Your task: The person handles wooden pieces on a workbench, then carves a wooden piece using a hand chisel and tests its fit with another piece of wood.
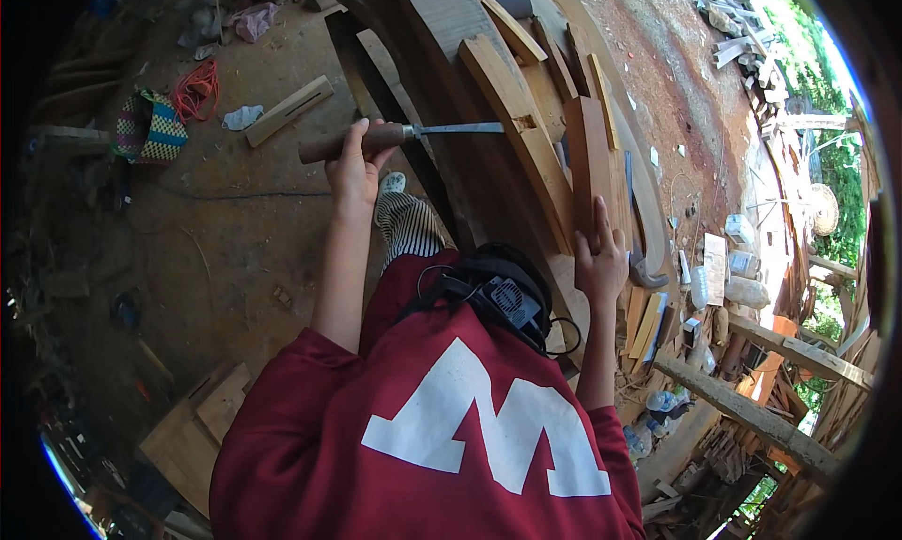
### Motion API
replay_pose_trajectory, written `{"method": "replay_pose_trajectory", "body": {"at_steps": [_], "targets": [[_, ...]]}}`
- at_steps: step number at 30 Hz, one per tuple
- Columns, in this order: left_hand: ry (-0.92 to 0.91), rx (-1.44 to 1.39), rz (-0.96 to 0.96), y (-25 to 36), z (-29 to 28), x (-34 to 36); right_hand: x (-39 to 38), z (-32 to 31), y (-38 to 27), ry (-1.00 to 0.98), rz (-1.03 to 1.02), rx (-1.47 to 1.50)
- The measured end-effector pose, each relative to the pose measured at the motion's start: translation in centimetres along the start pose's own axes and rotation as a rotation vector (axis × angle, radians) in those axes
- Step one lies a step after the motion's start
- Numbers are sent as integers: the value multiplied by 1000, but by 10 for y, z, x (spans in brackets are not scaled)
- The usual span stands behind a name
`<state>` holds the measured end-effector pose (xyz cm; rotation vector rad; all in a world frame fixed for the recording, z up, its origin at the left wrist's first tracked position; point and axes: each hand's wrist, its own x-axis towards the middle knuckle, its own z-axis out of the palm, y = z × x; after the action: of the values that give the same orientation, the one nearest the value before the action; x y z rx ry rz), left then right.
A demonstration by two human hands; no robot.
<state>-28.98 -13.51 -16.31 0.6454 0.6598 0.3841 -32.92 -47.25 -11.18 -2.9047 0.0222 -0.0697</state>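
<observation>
My left hand [354, 172] is closed round the dark wooden handle of a chisel [458, 128]. Its flat metal blade points right, over the bench and toward a pale wooden piece [503, 98] with a small mortise cut in it. My right hand [602, 263] is at the near end of a reddish-brown wooden block [588, 150]. Its index finger lies stretched along the block, with the thumb and the other fingers at the sides. The underside of this grip is hidden.
Several wood strips lie on the long timber bench [451, 32], and a hooked metal tool [647, 275] rests at its right edge. On the floor at left are a slotted board [289, 110], a woven basket [148, 126] and red cord [195, 91]. Plastic bottles [747, 292] stand at right.
</observation>
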Motion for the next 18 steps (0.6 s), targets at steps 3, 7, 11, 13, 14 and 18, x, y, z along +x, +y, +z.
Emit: {"method": "replay_pose_trajectory", "body": {"at_steps": [3, 7, 11, 13, 14, 18], "targets": [[63, -12, -60, -5, -6, -1, 5, -1, 2, -42, 27, -50], [63, 12, -51, -4, -12, -6, 13, -2, 5, -21, 29, 50], [123, 70, -52, 2, -21, -14, 19, 4, -5, -22, 122, 147], [155, 69, -7, 4, -27, -17, 26, 10, -16, -10, 74, 177], [171, 78, -18, 5, -29, -18, 31, 13, -22, 10, 40, 203], [197, 102, -6, 9, -38, -24, 42, 12, -36, -190, 136, 2]]}}
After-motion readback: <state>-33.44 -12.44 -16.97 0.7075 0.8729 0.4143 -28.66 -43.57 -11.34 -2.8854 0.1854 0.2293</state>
